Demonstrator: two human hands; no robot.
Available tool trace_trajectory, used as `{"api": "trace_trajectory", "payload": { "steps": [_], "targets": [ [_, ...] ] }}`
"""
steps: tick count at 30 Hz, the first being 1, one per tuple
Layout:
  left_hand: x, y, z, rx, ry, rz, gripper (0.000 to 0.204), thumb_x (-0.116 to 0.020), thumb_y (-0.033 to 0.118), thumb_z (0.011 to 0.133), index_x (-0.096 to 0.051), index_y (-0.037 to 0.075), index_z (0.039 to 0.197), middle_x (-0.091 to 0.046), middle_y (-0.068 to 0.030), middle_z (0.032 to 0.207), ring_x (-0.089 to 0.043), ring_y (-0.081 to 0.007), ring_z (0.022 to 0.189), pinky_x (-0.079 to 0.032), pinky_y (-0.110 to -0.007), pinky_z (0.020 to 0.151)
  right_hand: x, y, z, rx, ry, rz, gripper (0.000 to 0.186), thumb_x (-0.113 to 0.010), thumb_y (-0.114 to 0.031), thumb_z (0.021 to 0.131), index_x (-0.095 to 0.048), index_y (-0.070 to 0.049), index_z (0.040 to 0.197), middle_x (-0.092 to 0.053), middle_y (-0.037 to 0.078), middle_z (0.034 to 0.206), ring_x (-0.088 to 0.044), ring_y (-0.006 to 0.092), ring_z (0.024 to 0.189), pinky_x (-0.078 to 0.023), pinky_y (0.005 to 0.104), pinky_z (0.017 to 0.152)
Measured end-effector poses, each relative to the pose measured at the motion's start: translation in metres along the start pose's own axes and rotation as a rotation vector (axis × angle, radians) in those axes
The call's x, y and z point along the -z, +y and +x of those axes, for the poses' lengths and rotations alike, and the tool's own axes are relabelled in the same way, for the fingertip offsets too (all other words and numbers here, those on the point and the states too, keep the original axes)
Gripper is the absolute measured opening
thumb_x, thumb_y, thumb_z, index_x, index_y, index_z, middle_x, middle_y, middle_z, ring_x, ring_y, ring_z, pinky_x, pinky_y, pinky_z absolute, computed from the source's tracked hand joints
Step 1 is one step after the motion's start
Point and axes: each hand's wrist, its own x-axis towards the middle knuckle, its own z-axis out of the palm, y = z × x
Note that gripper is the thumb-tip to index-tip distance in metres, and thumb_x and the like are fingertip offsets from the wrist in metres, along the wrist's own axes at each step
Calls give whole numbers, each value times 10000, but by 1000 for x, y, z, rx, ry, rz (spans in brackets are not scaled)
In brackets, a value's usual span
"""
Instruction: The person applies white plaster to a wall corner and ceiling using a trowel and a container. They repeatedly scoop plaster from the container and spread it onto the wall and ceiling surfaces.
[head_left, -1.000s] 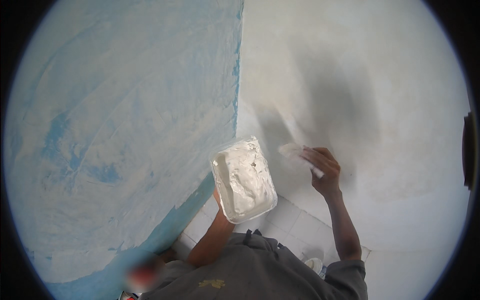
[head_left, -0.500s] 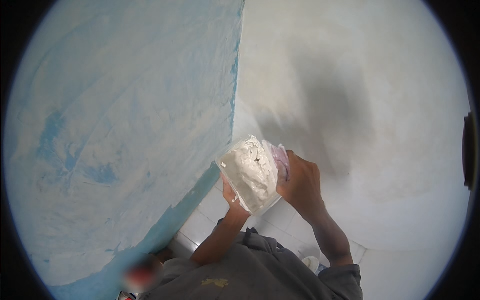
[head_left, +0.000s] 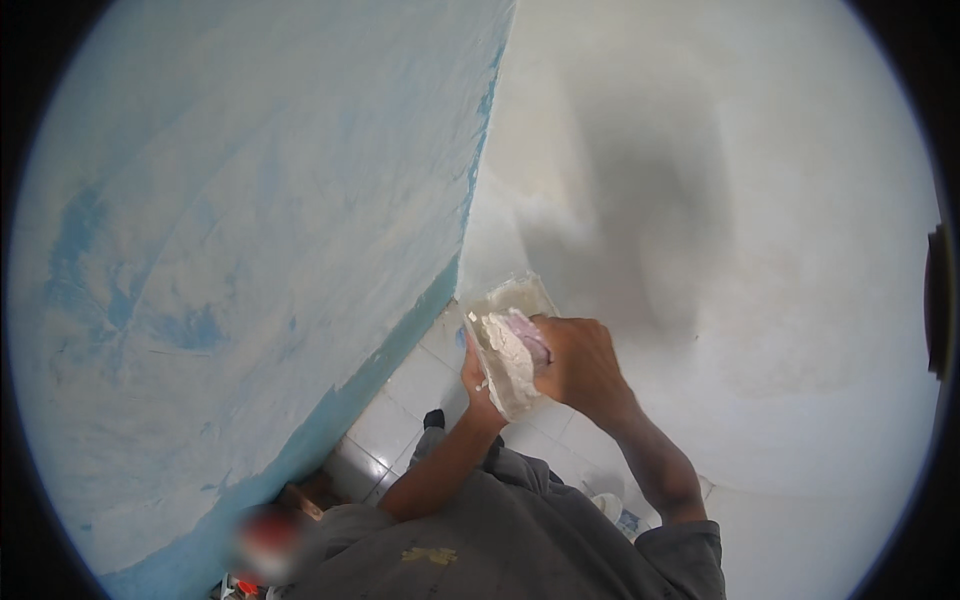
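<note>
A pale, flat plastering board [head_left: 524, 292] is gripped along its left side by my left hand [head_left: 480, 388], whose fingers go under it. Thick white putty [head_left: 506, 348] lies heaped across its middle. My right hand [head_left: 588, 362] is closed round the pinkish, putty-smeared handle of a plastering trowel [head_left: 529, 334]. The trowel is over the board, against the putty. Its blade is mostly hidden by the putty and my right hand.
To the left stands a blue wall [head_left: 230, 240] smeared with white; a white wall [head_left: 800, 250] meets it at a corner. White floor tiles [head_left: 385, 430] show below. A white container [head_left: 608, 505] sits at lower right, and a blurred red shape [head_left: 268, 543] is at lower left.
The trowel has moved from the board's right edge onto the putty, bunching it into a narrower heap. More of the board's far part is bare. The view has shifted slightly.
</note>
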Motion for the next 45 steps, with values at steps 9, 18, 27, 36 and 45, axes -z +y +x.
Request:
{"api": "trace_trajectory", "payload": {
  "steps": [9, 18, 27, 36, 45],
  "targets": [
    [-7, -7, 6, -72, -6, -52, 653, -388, 553, 1007, -416, 84, 1461, -527, -148, 1397, -553, -317, 1257, -466, -474, 1059, 23, 0, -7, -94, 31, -10, 87, -656, -46, 817, -646, 15, 878, -616, 169, 653, -629, 339, 592, -473, 417, 594],
    [-7, -11, 9, -103, 138, 4, 654, -416, 529, 994, -402, 90, 1479, -525, -141, 1412, -567, -317, 1245, -484, -492, 1042, 46, 12, 1, -186, 162, 260, 157, -692, -82, 857, -667, 28, 965, -636, 96, 672, -601, 124, 595, -458, 314, 548],
    [5, -2, 7, -97, 175, 21, 639, -423, 508, 994, -420, 69, 1459, -540, -147, 1386, -574, -309, 1229, -496, -477, 1014, -1, 29, 13, -219, 63, 128, 169, -657, -125, 771, -571, 20, 772, -585, 230, 652, -590, 447, 652, -461, 478, 621],
    [7, 5, 1, -153, 115, 64, 637, -436, 482, 994, -418, 37, 1450, -532, -170, 1388, -558, -329, 1244, -470, -484, 1048, -13, 22, 9, -90, 80, 208, 162, -672, -66, 710, -583, 24, 811, -570, 218, 646, -558, 436, 610, -447, 428, 587],
    [1, 20, 8, -85, -47, -63, 581, -427, 421, 1007, -426, 41, 1446, -523, -176, 1395, -539, -314, 1273, -469, -470, 1060, -11, 12, 15, -96, 62, 302, 154, -668, -53, 731, -610, 37, 841, -581, 220, 661, -561, 411, 593, -451, 404, 574]
  ]
}}
